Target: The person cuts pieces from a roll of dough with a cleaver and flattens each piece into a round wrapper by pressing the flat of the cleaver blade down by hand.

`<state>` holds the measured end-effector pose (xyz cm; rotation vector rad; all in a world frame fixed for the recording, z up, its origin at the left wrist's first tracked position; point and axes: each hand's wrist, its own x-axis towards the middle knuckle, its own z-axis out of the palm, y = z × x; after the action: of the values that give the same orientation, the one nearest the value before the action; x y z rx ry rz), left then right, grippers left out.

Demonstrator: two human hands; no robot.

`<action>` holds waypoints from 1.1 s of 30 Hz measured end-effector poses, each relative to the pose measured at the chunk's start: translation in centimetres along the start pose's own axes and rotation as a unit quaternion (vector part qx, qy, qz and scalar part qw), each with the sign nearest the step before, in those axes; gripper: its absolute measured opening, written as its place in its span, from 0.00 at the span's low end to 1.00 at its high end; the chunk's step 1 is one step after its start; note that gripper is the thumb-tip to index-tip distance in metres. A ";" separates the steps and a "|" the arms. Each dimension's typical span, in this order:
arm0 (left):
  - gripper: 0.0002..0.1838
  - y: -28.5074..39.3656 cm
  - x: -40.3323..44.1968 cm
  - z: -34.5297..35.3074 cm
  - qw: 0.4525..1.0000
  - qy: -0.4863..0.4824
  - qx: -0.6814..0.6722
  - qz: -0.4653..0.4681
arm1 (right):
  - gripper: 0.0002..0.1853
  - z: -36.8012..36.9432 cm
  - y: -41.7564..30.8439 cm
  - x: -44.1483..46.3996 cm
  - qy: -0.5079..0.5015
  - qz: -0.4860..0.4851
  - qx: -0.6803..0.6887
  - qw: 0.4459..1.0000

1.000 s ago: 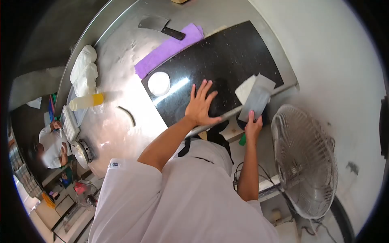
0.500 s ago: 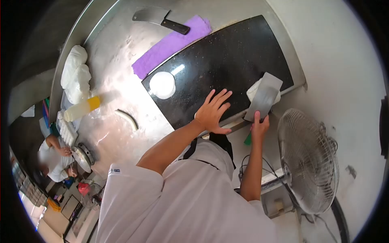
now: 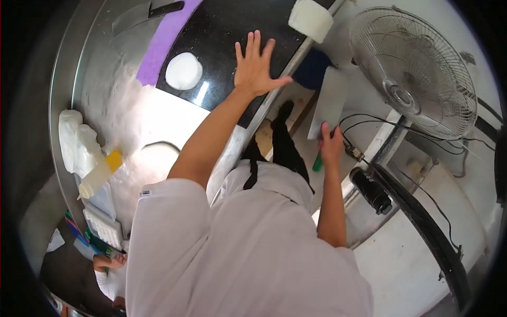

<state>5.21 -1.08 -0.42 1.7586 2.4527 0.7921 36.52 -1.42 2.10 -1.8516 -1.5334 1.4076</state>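
Observation:
My left hand (image 3: 254, 68) rests palm down with fingers spread on the black board (image 3: 222, 31), near its front edge. Left of it on the board lies a round white piece (image 3: 184, 71). My right hand (image 3: 330, 143) grips a wide-bladed cleaver (image 3: 328, 98) with a green handle, held beyond the board's edge, over the gap beside the table. A white block (image 3: 310, 20) sits at the board's right edge, apart from the blade. Along the board's far side runs a purple cloth (image 3: 163, 42), and the dark handle of a second cleaver (image 3: 166, 8) lies over it.
A wire fan (image 3: 412, 68) stands at the right, with cables below it. On the steel table (image 3: 113, 79) are a yellow-capped bottle (image 3: 100, 174), white bags (image 3: 79, 142) and a pale curved strip (image 3: 161, 149). A co-worker's hand (image 3: 113, 261) shows at lower left.
My right hand has drawn the cleaver away from the white block and off the board. The view has turned, shifting the board upward and showing more floor and fan. My left hand stays spread.

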 end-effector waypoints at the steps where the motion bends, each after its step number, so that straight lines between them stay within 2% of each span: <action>1: 0.45 -0.6 0.7 -0.5 1.000 0.009 -0.015 -0.014 | 0.22 -0.1 3.9 0.3 0.030 -0.027 -0.024 0.999; 2: 0.45 -1.0 0.9 0.1 1.000 0.006 -0.019 -0.003 | 0.22 -0.8 4.1 -0.3 0.040 -0.024 -0.019 0.999; 4: 0.44 -3.6 2.1 0.8 0.983 0.101 -0.140 -0.060 | 0.24 -0.7 3.3 -0.8 -0.013 -0.045 -0.086 0.995; 5: 0.44 -4.1 5.0 0.1 0.983 0.119 -0.135 -0.034 | 0.24 0.4 1.3 1.5 0.001 -0.066 -0.066 0.996; 6: 0.45 -4.1 6.1 -0.5 0.941 0.205 -0.243 -0.113 | 0.25 1.4 0.1 1.8 -0.052 -0.113 -0.029 0.992; 7: 0.46 -3.7 4.9 -0.7 0.876 0.269 -0.343 -0.205 | 0.26 2.1 -0.4 0.6 -0.111 -0.143 0.000 0.983; 8: 0.46 -2.8 3.6 -1.1 0.880 0.262 -0.338 -0.206 | 0.28 2.9 -2.0 0.6 -0.175 -0.124 -0.024 0.977; 9: 0.47 -1.6 2.9 -1.9 0.924 0.213 -0.281 -0.149 | 0.30 4.1 -3.9 2.1 -0.237 -0.116 -0.048 0.963; 10: 0.48 -0.4 2.2 -2.7 0.958 0.162 -0.220 -0.092 | 0.30 5.4 -5.1 3.7 -0.239 -0.121 -0.044 0.962; 11: 0.53 0.0 -0.3 -1.5 0.995 0.060 -0.053 -0.057 | 0.31 6.7 -6.0 5.1 -0.289 -0.141 -0.121 0.939; 12: 0.56 -0.7 -2.5 0.1 0.998 -0.053 0.001 -0.026 | 0.31 7.6 -6.7 6.0 -0.336 -0.160 -0.196 0.907; 13: 0.56 -0.4 -3.4 -0.5 0.993 -0.100 0.040 -0.041 | 0.31 8.0 -7.4 6.4 -0.339 -0.160 -0.193 0.906; 14: 0.57 -0.1 -3.7 -0.6 0.984 -0.149 0.076 -0.057 | 0.33 8.1 -8.3 6.7 -0.324 -0.196 -0.247 0.892; 15: 0.57 -0.2 -3.1 -0.3 0.983 -0.154 0.076 -0.061 | 0.34 8.0 -8.9 7.0 -0.310 -0.230 -0.300 0.872; 18: 0.58 -0.5 -1.9 -0.4 0.981 -0.149 0.113 -0.049 | 0.37 8.1 -9.4 7.3 -0.304 -0.223 -0.350 0.858; 21: 0.57 0.0 -2.5 -0.7 0.972 -0.184 0.127 -0.070 | 0.40 8.3 -9.9 7.8 -0.332 -0.219 -0.359 0.845; 24: 0.57 -0.2 -0.8 -0.9 0.970 -0.191 0.131 -0.075 | 0.39 8.7 -9.6 8.8 -0.302 -0.255 -0.333 0.856; 25: 0.57 -0.8 0.0 -0.4 0.977 -0.161 0.122 -0.070 | 0.39 8.9 -10.1 9.4 -0.300 -0.253 -0.330 0.859; 26: 0.56 -1.8 0.8 0.2 0.984 -0.127 0.109 -0.053 | 0.39 9.2 -11.4 10.6 -0.303 -0.272 -0.332 0.851; 28: 0.54 -3.4 3.1 0.6 0.981 -0.127 0.147 -0.001 | 0.40 9.7 -11.9 10.8 -0.307 -0.301 -0.332 0.839; 30: 0.53 -3.6 4.3 0.3 0.975 -0.136 0.177 0.002 | 0.41 10.5 -12.4 11.1 -0.291 -0.279 -0.335 0.852; 31: 0.54 -3.4 3.3 0.1 0.972 -0.153 0.180 0.006 | 0.41 10.8 -10.6 10.6 -0.306 -0.267 -0.283 0.869; 33: 0.56 -2.0 0.4 -0.6 0.966 -0.192 0.174 -0.013 | 0.40 10.4 -7.1 8.3 -0.339 -0.274 -0.269 0.859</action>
<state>3.10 -1.48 -0.63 1.7636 2.4377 0.0008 23.34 5.24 -0.85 -0.9634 -2.7608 1.4968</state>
